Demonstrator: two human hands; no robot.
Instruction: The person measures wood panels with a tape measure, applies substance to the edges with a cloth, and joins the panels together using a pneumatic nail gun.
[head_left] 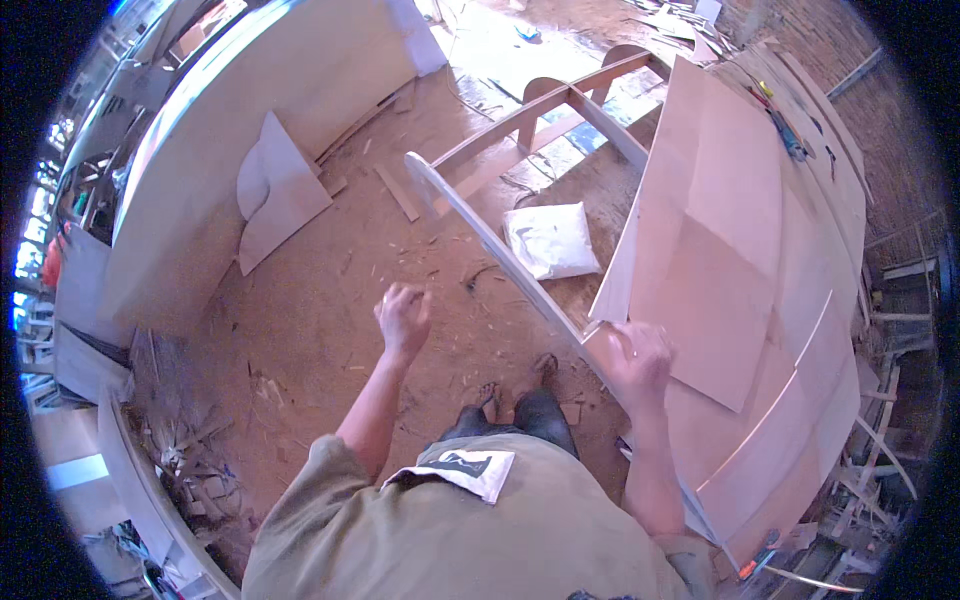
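Note:
My left hand (pixel 405 318) is raised over the dirt floor, its fingers curled closed. Whatever it may hold is hidden inside the fingers. On the other side, my right hand (pixel 642 362) is closed at the near edge of a curved wooden frame (pixel 497 245), beside a large plywood sheet (pixel 715 250). Its thumb and fingers are pressed together, and I cannot make out what is between them. The frame has wooden crosspieces and rounded wooden pieces at its far end. Inside its outline, a white sack (pixel 551 241) lies on the ground.
A large pale curved panel (pixel 270 100) stands at the left, with a cut plywood piece (pixel 285 195) leaning on it. A blue-green power tool (pixel 790 138) rests on the plywood at right. Wood scraps (pixel 200 480) lie at lower left, and shavings dot the floor.

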